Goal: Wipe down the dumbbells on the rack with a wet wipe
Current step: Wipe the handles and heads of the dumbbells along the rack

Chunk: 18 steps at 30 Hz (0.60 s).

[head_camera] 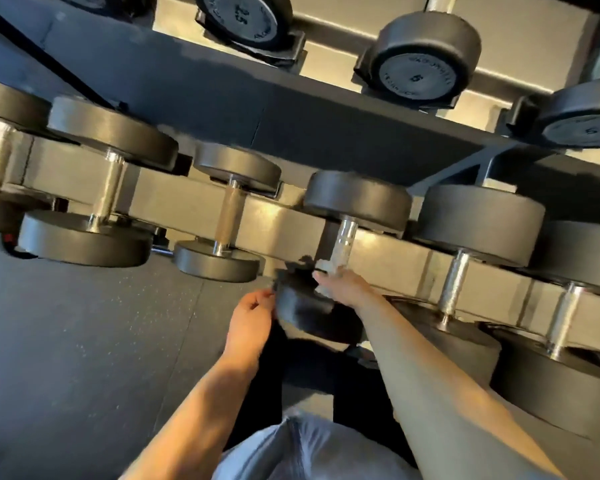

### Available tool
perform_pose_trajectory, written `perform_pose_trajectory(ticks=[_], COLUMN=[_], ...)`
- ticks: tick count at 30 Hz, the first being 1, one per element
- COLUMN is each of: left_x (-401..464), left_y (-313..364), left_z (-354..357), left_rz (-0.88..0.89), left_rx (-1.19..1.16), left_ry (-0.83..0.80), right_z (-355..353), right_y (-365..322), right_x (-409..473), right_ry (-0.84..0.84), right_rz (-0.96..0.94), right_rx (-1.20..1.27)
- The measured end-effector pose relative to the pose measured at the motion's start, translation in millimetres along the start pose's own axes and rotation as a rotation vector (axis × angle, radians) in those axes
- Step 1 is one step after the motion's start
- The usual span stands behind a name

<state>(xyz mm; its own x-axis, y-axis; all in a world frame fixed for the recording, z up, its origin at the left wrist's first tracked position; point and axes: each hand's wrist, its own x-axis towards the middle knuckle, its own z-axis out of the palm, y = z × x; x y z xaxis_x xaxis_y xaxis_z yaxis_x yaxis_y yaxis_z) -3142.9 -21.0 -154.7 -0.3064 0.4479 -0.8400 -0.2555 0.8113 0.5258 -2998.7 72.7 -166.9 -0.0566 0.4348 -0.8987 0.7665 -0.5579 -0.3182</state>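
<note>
A black dumbbell with a chrome handle (344,237) lies across the lower rack shelf in the middle of the view. My right hand (343,285) holds a pale wet wipe (323,265) against the lower end of that handle, just above the near head (305,306). My left hand (253,315) sits at the left rim of the near head with its fingers curled against it. Whether it grips the head is hard to tell through the blur.
Other dumbbells (227,216) line the lower shelf left and right. The upper shelf (222,88) carries more dumbbells (420,57) overhead. Dark rubber floor (84,341) lies at the left. My knee in grey cloth (291,452) is at the bottom.
</note>
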Motion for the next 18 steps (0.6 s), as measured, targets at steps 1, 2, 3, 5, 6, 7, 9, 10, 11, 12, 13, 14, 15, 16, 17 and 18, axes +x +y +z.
perform_pose_trajectory(ticks=[1,2,3,5,6,7,9,10,11,12,13,14,15,16,17,18], left_x=[7.1,14.9,23.3,37.9,46.8,50.9,52.4,51.6,52.9,55.8,57.5,58.0,59.2,60.3,61.5,62.8], left_y=[8.7,16.0,21.5,24.7,21.2,19.1,15.4,14.9,12.8,10.9,8.1,5.5,4.8,5.1,5.3,3.8], left_z=[-2.2,-3.0,-0.2,12.3,20.9,30.9,50.7,59.8,68.3,74.8,80.5,84.9,88.0,91.1,93.8,94.6], left_rz=[-0.026,-0.051,-0.087,-0.171,-0.209,-0.262,-0.357,-0.393,-0.419,-0.428,-0.442,-0.445,-0.433,-0.421,-0.425,-0.432], left_rx=[-0.025,-0.057,-0.06,0.026,0.093,0.146,0.174,0.173,0.178,0.164,0.131,0.093,0.069,0.058,0.046,0.046], left_ry=[-0.013,-0.02,-0.019,-0.035,-0.043,-0.033,-0.005,0.045,0.11,0.183,0.258,0.326,0.384,0.422,0.442,0.456], right_z=[2.3,2.3,-0.4,-7.8,-11.9,-14.0,-11.4,-9.4,-8.5,-7.5,-7.5,-8.3,-9.2,-9.9,-10.6,-10.4], right_y=[-5.0,-6.6,-6.8,-7.1,-4.6,-0.9,5.9,10.1,13.9,16.2,18.6,19.9,22.0,24.5,27.1,28.2], right_x=[1.6,3.6,0.9,-7.5,-7.0,-3.9,6.3,12.4,18.1,23.9,29.2,35.6,42.0,49.0,55.3,59.6], right_ry=[0.018,0.018,-0.017,-0.082,-0.084,-0.084,-0.084,-0.098,-0.102,-0.088,-0.076,-0.066,-0.058,-0.048,-0.037,-0.032], right_rz=[-0.012,-0.013,-0.013,-0.023,-0.033,-0.019,0.016,0.041,0.056,0.059,0.055,0.05,0.039,0.027,0.017,0.004], right_rx=[-0.036,-0.016,0.011,0.011,0.018,-0.013,-0.149,-0.197,-0.211,-0.213,-0.207,-0.203,-0.194,-0.18,-0.141,-0.077])
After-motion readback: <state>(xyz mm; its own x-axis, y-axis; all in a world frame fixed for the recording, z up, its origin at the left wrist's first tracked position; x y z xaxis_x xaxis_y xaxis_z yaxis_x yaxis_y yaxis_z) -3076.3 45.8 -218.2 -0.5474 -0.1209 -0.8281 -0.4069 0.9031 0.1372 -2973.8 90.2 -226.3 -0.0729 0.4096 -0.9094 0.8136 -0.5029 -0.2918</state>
